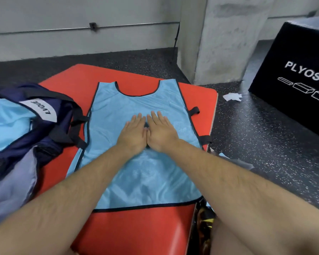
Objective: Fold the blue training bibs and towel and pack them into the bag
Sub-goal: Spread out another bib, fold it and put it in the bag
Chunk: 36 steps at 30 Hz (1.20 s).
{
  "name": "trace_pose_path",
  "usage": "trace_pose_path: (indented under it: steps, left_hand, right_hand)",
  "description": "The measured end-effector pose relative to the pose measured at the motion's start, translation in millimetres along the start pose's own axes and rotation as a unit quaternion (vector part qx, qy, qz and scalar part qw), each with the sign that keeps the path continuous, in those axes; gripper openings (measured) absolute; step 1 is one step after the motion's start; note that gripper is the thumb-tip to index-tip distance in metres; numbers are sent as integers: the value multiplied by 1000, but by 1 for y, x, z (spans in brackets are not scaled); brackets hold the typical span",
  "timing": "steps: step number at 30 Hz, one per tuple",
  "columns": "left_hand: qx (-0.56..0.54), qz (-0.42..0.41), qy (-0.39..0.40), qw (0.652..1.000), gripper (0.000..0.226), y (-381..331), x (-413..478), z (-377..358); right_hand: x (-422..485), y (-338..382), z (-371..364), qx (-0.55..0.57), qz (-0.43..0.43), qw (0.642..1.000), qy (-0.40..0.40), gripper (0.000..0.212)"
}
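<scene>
I see the left hand (134, 132) and right hand (161, 131) flat, released, pressing the blue bib (147, 181) spread across the red mat (145, 229). The bag (44, 142), cut off, overlaps the mat's left edge, perhaps holding another bib.

Red gym mat (140, 227) lies flat on the speckled floor (265, 144). On it, a light-blue training bib (149, 177) spread out, neckline toward twelve o'clock; navy bag (50, 137) overlapping its nine o'clock edge. Floor at two o'clock: black plyo box (293, 89), crumpled white paper (232, 97).
</scene>
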<state>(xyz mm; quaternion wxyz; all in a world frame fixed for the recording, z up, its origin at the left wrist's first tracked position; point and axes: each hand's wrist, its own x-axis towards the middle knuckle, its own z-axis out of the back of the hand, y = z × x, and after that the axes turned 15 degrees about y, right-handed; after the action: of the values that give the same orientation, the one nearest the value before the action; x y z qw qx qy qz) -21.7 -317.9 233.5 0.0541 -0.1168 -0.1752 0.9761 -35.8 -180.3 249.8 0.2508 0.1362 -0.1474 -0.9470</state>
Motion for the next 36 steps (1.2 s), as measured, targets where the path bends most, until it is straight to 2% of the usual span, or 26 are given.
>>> trace_pose_path:
  steps: [7,10,13,17,19,22,24,27,31,33,36]
  left_hand:
    - [-58,30,-36,997,52,48,-69,5]
    - [-79,51,-32,995,53,64,-93,-9]
    - [-38,99,-42,993,57,83,-112,-18]
    - [-19,148,-26,988,62,102,-126,-11]
    - [-8,146,-18,989,63,97,-129,-8]
    - [-11,95,-27,995,59,77,-134,-10]
    - [-13,82,-5,997,57,71,-137,-18]
    - [25,129,13,991,60,79,-142,-21]
    - [38,167,29,985,64,84,-144,-18]
    - [42,151,12,988,63,70,-141,-18]
    - [48,7,-14,999,59,26,-133,-25]
  right_hand:
    - [-26,76,-43,29,48,998,3,57]
    - [-38,92,-67,26,57,998,27,59]
    - [-42,93,-81,-14,46,999,-2,67]
    - [-42,94,-83,-32,23,999,3,57]
    - [-43,97,-80,-35,23,999,7,58]
    - [-47,104,-77,-36,37,999,13,58]
    - [-53,102,-78,-51,44,997,26,58]
    - [-62,84,-75,-43,22,998,45,61]
    - [-73,51,-64,-17,-19,999,29,59]
    - [-79,42,-60,-11,-23,999,24,58]
    - [-88,38,-59,-33,-5,999,14,56]
